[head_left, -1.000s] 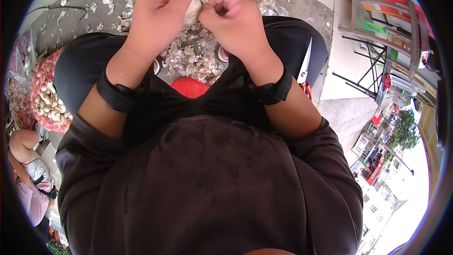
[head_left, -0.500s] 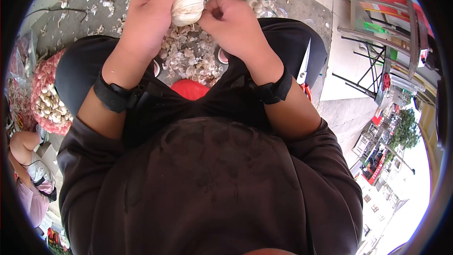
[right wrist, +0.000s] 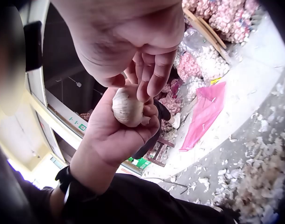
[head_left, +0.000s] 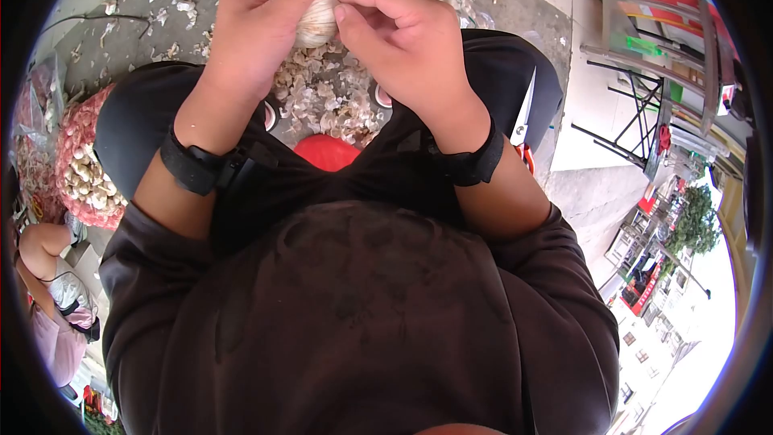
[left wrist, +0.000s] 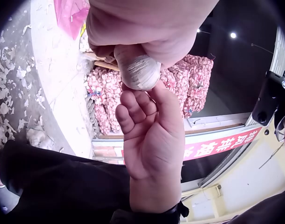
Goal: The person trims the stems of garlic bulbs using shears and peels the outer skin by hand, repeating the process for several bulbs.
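In the head view a whitish garlic bulb (head_left: 316, 28) is up between the two hands, above the floor in front of the knees. My left hand (head_left: 259, 28) grips it from the left, thumb over the top; the palm side cradles it in the right wrist view, where the bulb (right wrist: 128, 107) shows its round pale face. From the other side my right hand (head_left: 415, 44) meets it, thumb and forefinger pinching at the bulb's edge. Part of the garlic (left wrist: 141, 73) is hidden behind fingers in the left wrist view.
Loose garlic peel (head_left: 326, 101) litters the floor between the shoes. A mesh sack of garlic (head_left: 88, 173) stands by the left knee, with another person (head_left: 56, 282) beyond. Scissors (head_left: 525, 113) lie beside the right thigh. A pink plastic sheet (right wrist: 205, 116) and stacked garlic sacks (left wrist: 198, 79) stand farther off.
The left hand has lowered slightly and turned the bulb, which showed fully half a second ago. The right thumb and forefinger have come in over its right side again.
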A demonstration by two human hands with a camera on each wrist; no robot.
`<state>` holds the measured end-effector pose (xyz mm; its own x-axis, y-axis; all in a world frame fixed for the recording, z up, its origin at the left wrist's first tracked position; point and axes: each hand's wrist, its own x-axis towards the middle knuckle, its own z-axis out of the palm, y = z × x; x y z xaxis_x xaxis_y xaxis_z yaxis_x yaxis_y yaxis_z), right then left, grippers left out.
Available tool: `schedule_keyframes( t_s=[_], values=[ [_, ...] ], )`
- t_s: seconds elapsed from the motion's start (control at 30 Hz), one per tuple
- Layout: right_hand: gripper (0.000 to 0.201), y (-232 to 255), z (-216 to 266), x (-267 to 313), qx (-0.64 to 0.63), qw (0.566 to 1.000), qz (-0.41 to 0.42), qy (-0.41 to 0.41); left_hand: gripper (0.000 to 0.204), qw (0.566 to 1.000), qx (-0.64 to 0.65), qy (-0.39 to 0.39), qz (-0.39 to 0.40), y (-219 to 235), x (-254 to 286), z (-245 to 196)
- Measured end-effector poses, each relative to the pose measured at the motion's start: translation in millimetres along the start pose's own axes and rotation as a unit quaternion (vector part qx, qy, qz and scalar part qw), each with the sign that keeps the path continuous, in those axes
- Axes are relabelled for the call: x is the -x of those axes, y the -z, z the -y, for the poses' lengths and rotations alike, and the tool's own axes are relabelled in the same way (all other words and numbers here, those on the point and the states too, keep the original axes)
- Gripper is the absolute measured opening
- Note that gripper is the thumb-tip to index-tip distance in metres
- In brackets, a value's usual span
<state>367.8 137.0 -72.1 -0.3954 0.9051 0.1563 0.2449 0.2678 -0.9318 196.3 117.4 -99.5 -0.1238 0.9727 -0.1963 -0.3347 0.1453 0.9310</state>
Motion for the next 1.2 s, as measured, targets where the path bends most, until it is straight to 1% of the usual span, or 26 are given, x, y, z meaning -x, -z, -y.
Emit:
schedule_keyframes(
  t_s=[0.1, 0.2, 0.3, 0.4, 0.6, 0.7, 0.8, 0.9, 1.0, 1.1, 1.2],
  values=[
    [0.014, 1, -6, 3, 0.042, 0.998, 0.028, 0.028, 0.011, 1.000, -0.011, 0.002, 0.006, 1, 0, 1],
    [0.014, 0, -11, 3, 0.027, 0.999, 0.021, 0.029, 0.011, 1.000, 0.006, 0.008, 0.004, 0, 0, 2],
    [0.015, 1, -6, 3, 0.041, 0.999, 0.025, 0.019, 0.011, 1.000, 0.011, 0.003, 0.015, 2, -1, 2],
    [0.014, 0, -10, 2, 0.051, 0.996, 0.016, 0.066, 0.011, 1.000, 0.013, 0.008, 0.014, 1, 0, 2],
    [0.012, -1, -8, 2, 0.057, 0.997, 0.026, 0.042, 0.012, 0.999, 0.019, 0.028, 0.009, 1, 2, 0],
    [0.010, -1, -8, 1, 0.003, 0.998, 0.035, -0.044, 0.013, 0.999, 0.020, 0.023, 0.011, 2, 3, 0],
    [0.009, -1, -10, 0, -0.004, 0.999, 0.024, -0.044, 0.013, 1.000, -0.005, 0.018, 0.005, 2, 3, 2],
    [0.008, -3, -11, 0, -0.074, 0.995, -0.004, -0.073, 0.015, 1.000, 0.005, -0.010, 0.021, 2, 2, 2],
    [0.009, -2, -9, -2, -0.048, 0.995, -0.004, -0.090, 0.018, 0.996, 0.073, 0.038, 0.022, 0, 2, -1],
    [0.010, -5, -8, 0, -0.006, 0.995, 0.003, -0.096, 0.022, 0.991, 0.123, 0.049, 0.030, 0, -1, -2],
    [0.012, -5, -12, -1, 0.045, 0.999, -0.009, -0.025, 0.023, 0.991, 0.128, 0.044, 0.003, -1, -2, -1]
  ],
)
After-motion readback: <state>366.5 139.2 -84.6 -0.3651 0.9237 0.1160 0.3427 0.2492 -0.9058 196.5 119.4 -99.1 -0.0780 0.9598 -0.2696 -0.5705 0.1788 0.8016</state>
